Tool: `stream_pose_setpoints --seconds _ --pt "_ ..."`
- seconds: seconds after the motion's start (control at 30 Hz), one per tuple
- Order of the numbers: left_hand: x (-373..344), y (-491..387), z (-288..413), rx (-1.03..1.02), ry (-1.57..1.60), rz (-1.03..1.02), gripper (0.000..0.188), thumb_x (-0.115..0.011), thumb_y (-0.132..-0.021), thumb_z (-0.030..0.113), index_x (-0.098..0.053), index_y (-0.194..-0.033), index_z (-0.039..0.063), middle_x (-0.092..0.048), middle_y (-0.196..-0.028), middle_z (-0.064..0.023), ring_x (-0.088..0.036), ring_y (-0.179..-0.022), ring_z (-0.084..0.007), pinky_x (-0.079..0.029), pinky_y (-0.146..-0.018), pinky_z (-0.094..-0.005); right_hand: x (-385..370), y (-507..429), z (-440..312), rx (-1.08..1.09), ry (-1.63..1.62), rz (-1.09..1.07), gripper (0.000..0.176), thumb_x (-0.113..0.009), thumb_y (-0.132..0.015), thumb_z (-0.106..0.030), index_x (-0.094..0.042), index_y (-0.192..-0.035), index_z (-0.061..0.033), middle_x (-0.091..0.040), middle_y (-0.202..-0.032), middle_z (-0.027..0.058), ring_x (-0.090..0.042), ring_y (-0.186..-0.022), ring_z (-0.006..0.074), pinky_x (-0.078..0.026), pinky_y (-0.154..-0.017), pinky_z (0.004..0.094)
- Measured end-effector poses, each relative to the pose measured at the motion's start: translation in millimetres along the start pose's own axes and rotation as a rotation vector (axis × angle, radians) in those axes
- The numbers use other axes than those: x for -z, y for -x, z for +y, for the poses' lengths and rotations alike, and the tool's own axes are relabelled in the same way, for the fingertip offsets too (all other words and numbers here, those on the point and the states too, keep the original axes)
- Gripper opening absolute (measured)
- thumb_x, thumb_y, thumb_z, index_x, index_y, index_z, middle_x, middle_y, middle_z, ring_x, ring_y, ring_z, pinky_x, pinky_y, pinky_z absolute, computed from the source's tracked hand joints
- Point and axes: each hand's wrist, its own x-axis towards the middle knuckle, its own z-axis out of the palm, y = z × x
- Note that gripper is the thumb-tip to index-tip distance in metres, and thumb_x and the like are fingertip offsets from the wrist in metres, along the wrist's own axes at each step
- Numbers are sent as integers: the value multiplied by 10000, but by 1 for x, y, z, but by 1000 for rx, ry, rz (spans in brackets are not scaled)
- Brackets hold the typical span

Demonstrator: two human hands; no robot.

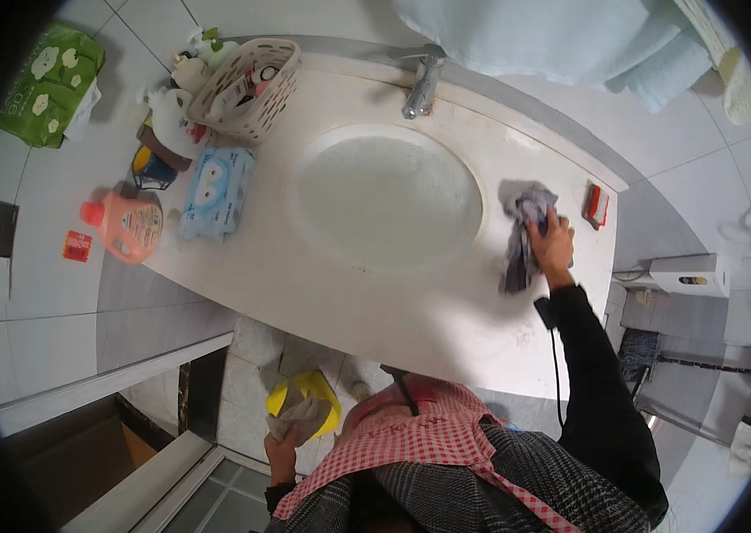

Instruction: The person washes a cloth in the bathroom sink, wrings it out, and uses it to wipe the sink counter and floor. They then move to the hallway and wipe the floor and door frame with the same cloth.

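My right hand (pixel 554 245) presses on a crumpled grey cloth (pixel 519 263) lying on the white washbasin counter (pixel 375 320), to the right of the oval basin (pixel 388 200). Its fingers are bent into the cloth's folds. Below the counter's front edge, my left hand (pixel 284 448) grips a grey-brown cloth (pixel 302 416). That cloth overlaps a yellow plastic container (pixel 330 396); whether my fingers also touch the container cannot be told. A chrome faucet (pixel 420 90) stands behind the basin. Just right of my right hand lies a red and white scrub sponge (pixel 596 205).
On the counter's left are a pack of wipes (pixel 217 193), a perforated plastic basket (pixel 249 93) with toiletries, and a pink detergent bottle (pixel 132 226). A green tissue pack (pixel 52 86) hangs on the left wall. Pale blue fabric (pixel 562 40) hangs beyond the faucet.
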Motion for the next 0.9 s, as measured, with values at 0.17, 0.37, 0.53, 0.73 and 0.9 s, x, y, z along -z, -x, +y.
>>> stream_pose_setpoints --seconds 0.17,0.37,0.53,0.73,0.9 --pt "-2 9 -1 -52 46 94 322 -684 -873 167 -648 -1093 -66 -666 -951 -63 -601 -853 -148 -481 -731 -323 -25 -119 -72 297 -140 137 608 -687 -824 -424 -500 -1380 -264 -479 -1381 156 -479 -1181 403 -439 -938 533" --pt "-2 28 4 110 -95 97 293 -639 -886 103 -635 -1137 -48 -664 -1033 -56 -600 -928 -144 -477 -813 -299 -70 -160 -112 528 -181 67 676 -646 -824 -562 -458 -1417 -298 -433 -1426 136 -382 -1284 413 -379 -1020 540" --pt "-23 22 7 54 120 93 287 -635 -887 101 -638 -1133 -46 -677 -1020 -66 -620 -909 -156 -492 -790 -298 -59 -125 -10 363 36 111 640 -650 -850 -484 -500 -1385 -167 -576 -1174 243 -513 -1147 408 -416 -976 509" --pt "-35 33 -35 12 396 189 319 -638 -909 139 -616 -1166 -49 -674 -1044 -60 -620 -914 -164 -487 -813 -313 32 -101 -61 105 -573 -755 433 -664 -887 -288 -633 -1150 55 -697 -990 115 -643 -887 173 -514 -769 323" --pt "-34 46 -44 29 336 233 319 -645 -894 126 -623 -1160 -49 -675 -1043 -69 -624 -930 -155 -493 -826 -307 95 8 -280 511 -908 -1066 351 -652 -892 -188 -632 -1163 34 -689 -1007 88 -625 -897 133 -513 -777 278"
